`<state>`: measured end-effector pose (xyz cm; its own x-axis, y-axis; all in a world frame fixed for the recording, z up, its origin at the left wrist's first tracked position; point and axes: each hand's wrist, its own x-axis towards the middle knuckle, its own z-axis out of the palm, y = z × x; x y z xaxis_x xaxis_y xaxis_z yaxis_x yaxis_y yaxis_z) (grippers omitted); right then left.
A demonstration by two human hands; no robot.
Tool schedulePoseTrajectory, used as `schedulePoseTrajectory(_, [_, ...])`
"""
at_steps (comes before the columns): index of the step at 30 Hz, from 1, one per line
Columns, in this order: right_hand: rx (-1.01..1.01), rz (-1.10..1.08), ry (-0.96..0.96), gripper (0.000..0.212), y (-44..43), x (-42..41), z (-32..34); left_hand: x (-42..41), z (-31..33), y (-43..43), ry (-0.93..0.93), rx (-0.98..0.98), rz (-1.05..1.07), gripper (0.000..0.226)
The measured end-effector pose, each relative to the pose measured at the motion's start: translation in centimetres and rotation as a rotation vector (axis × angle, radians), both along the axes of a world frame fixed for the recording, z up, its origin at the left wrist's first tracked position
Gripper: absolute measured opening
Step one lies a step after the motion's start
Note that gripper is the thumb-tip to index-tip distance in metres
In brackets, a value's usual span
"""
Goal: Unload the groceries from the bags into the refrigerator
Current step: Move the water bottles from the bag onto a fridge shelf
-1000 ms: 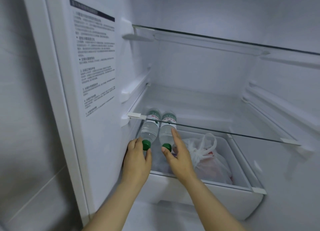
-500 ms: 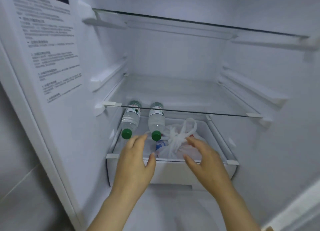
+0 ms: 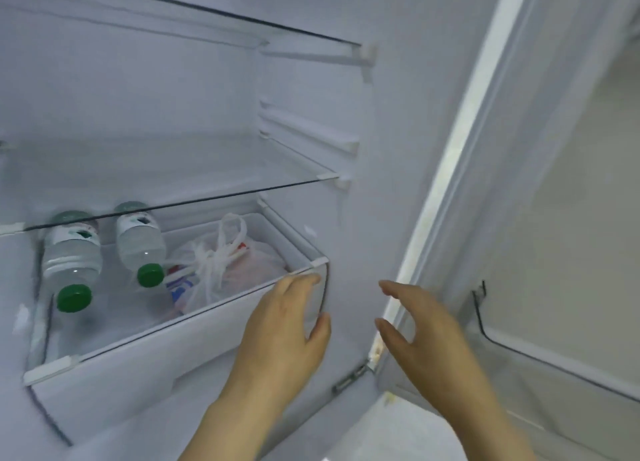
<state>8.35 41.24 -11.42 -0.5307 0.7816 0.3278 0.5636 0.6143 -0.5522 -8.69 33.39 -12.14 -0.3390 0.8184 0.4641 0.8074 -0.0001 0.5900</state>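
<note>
The knotted plastic bag (image 3: 228,270) lies in the drawer (image 3: 138,356) at the lower left of the frame, just right of a green-capped bottle (image 3: 140,242), and it seems soft and light, best taken by its knot, while the left hand (image 3: 287,325) and the right hand (image 3: 426,332) have the grip apart and empty.

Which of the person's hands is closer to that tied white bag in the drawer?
The left. The left hand is at the front right corner of the drawer, just right of the white bag. The right hand is farther right, outside the drawer.
</note>
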Motion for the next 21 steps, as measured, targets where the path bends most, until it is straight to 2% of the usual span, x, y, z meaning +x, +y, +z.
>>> schedulePoseTrajectory(3, [0.052, -0.034, -0.013, 0.044, -2.9, 2.2, 0.3, 3.2, 0.5, 0.5, -0.035, 0.006, -0.154, 0.048])
schedulePoseTrajectory(8, [0.12, -0.227, 0.076, 0.041, -5.8, 6.5, 2.0, 7.4, 2.3, 1.0, -0.06, 0.041, -0.322, 0.047])
schedulePoseTrajectory(16, [0.244, -0.45, 0.087, 0.042, -8.4, 13.6, 3.7, 12.5, 3.6, 0.7, -0.03, 0.08, -0.465, 0.046])
schedulePoseTrajectory(21, [0.264, -0.509, 0.089, 0.043, -10.2, 17.6, 4.1, 15.8, 4.0, -0.3, 0.03, 0.085, -0.448, 0.046])
